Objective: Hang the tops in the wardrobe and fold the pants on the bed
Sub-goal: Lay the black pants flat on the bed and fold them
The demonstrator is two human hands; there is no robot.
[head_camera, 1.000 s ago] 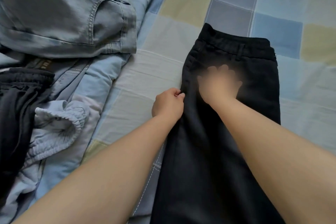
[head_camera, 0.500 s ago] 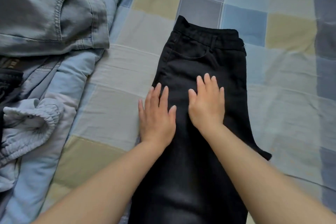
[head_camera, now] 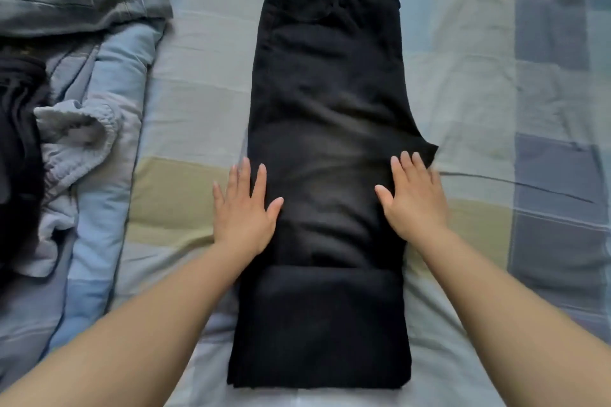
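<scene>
Smoothing black pants (head_camera: 327,116) on the bed (head_camera: 479,82); left hand (head_camera: 244,208) and right hand (head_camera: 415,200) spread flat at either edge, pressing out creases before folding.

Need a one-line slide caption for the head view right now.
Both hands, left hand and right hand, flat on the edges of black pants laid lengthwise on the checked bed.

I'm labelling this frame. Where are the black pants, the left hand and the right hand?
black pants (head_camera: 325,82): head view, upper leg fabric.
left hand (head_camera: 244,211): head view, back of hand.
right hand (head_camera: 413,201): head view, back of hand.
</scene>
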